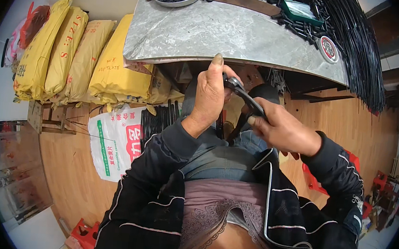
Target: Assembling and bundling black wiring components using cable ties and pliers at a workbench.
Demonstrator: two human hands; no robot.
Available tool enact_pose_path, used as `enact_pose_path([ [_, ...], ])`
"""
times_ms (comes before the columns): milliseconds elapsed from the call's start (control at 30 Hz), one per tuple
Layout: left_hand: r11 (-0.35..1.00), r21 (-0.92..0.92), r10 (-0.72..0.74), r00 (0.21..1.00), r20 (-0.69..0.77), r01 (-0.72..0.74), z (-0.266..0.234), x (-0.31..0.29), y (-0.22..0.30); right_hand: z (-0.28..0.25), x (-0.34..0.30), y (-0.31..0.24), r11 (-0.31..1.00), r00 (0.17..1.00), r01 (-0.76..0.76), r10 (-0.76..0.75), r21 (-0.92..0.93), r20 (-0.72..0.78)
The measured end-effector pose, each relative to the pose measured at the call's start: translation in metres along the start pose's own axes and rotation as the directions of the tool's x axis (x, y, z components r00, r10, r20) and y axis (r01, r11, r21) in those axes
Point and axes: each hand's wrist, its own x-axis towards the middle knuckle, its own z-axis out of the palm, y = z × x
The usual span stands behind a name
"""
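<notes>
Just below the table's near edge, my right hand (287, 127) is wrapped round the dark handles of a pair of pliers (248, 99). The jaws of the pliers reach up and left to the fingers of my left hand (211, 92). That hand is closed with its thumb pointing up. Whatever its fingers hold beside the jaws is hidden behind the hand and too small to name. Both hands are over my lap, in front of the grey marbled table (207, 35).
On the table are a round metal tray (176, 3) of small black rings, a green box (302, 12), a round tin (328, 49) and a bundle of long black rods (362, 58). Yellow sacks (121, 65) stand at left. Black rods lie by a white bag (112, 140).
</notes>
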Motion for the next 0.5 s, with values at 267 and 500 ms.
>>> enact_pose_path([
  [267,0.996,-0.056,-0.066,0.997,0.049,0.069,-0.003,-0.002,-0.005,-0.027,-0.013,-0.001,0.817,0.903,-0.368,0.2,0.443,0.381],
  [500,0.999,-0.022,-0.023,0.999,0.044,0.024,0.004,-0.007,-0.004,-0.032,-0.01,-0.011,0.859,0.873,-0.414,0.28,0.302,0.4],
])
